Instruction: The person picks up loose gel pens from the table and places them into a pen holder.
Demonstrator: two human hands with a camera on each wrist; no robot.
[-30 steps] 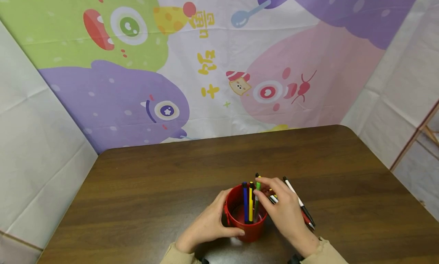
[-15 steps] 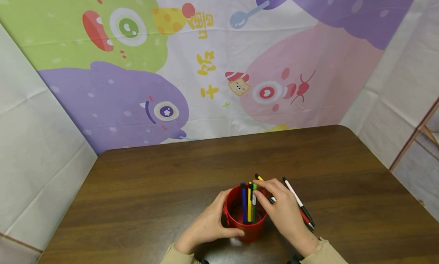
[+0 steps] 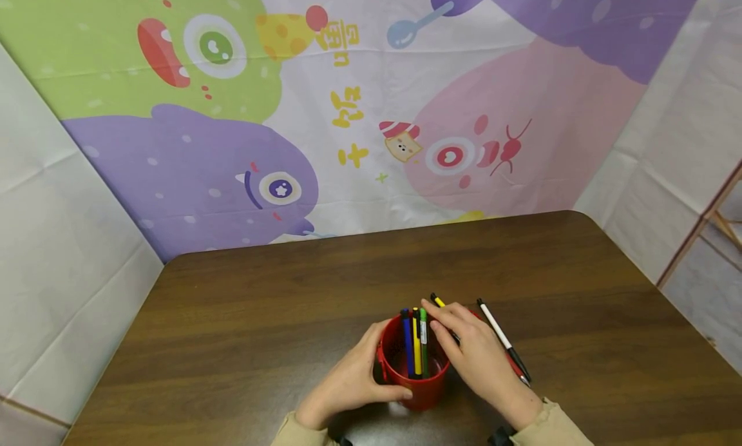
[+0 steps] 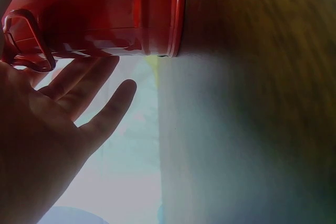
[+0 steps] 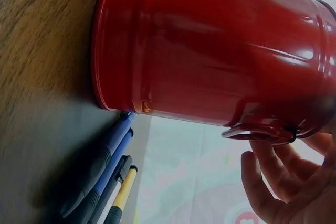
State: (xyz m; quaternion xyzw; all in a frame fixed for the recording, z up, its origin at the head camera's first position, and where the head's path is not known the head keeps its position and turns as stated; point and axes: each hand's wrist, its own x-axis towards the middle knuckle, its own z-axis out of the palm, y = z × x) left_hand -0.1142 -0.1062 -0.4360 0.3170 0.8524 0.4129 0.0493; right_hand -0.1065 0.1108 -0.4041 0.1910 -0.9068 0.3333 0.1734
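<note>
A red cup (image 3: 422, 393) stands upright on the table, holding a blue pen (image 3: 408, 349), a yellow pen (image 3: 417, 349) and a green pen (image 3: 424, 359). My left hand (image 3: 356, 375) grips the cup's left side, thumb across its front; the left wrist view shows this hand (image 4: 58, 124) beside the cup (image 4: 94, 14). The index fingertip of my right hand (image 3: 478, 352) is at the green pen's top, thumb a little apart below. In the right wrist view, lower fingers of this hand (image 5: 286, 182) hang loosely by the cup (image 5: 210, 51) and its handle.
On the wooden table (image 3: 278, 304), right of the cup, lie a white-and-black pen (image 3: 495, 325), a red one (image 3: 516, 367) and a yellow one (image 3: 438, 300) partly behind my right hand. Blue pens (image 5: 105, 156) lie beside the cup's base. A cartoon-printed cloth (image 3: 359, 201) hangs behind.
The green pen's top has moved left, towards the blue and yellow pens, which also lean further left. My right fingertips have shifted left with it; my left hand keeps its grip on the cup.
</note>
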